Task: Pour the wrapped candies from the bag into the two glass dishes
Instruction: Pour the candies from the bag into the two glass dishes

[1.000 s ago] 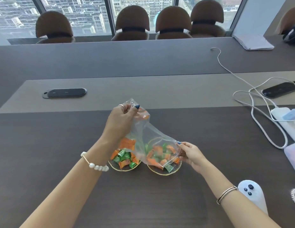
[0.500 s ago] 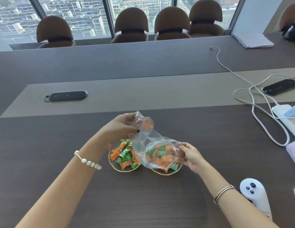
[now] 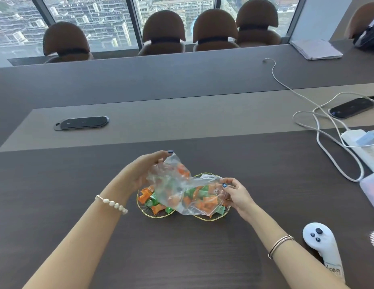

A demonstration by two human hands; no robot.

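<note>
A clear plastic bag [image 3: 177, 190] lies slack across two gold-rimmed glass dishes that sit side by side on the dark wood surface [image 3: 56, 205], close in front of the person; the left hand [image 3: 144, 170] pinches the bag's upper, closed end between thumb and fingers and lifts it above the left dish [image 3: 147, 211], so that grip is closed on the plastic; the right hand [image 3: 236, 192] pinches the lower edge of the bag, seemingly by its mouth, over the right dish [image 3: 215, 218], thumb and forefinger closed on the film; orange and green wrapped candies [image 3: 152, 202] already heap in the left dish, and more show over the right dish, though through the film I cannot tell which of those lie in the glass and which are in the bag; at least one orange candy [image 3: 182, 171] sits high in the raised end, clearly inside; the task therefore looks far along but not finished, since both dishes hold a share and a few pieces remain to be shaken out; what is left, by my judgement, is to raise the closed end further so the last candies slide toward the mouth, then lift the empty bag clear; a white controller [image 3: 321, 245] and white cables [image 3: 328, 147] lie well apart to the right.
</note>
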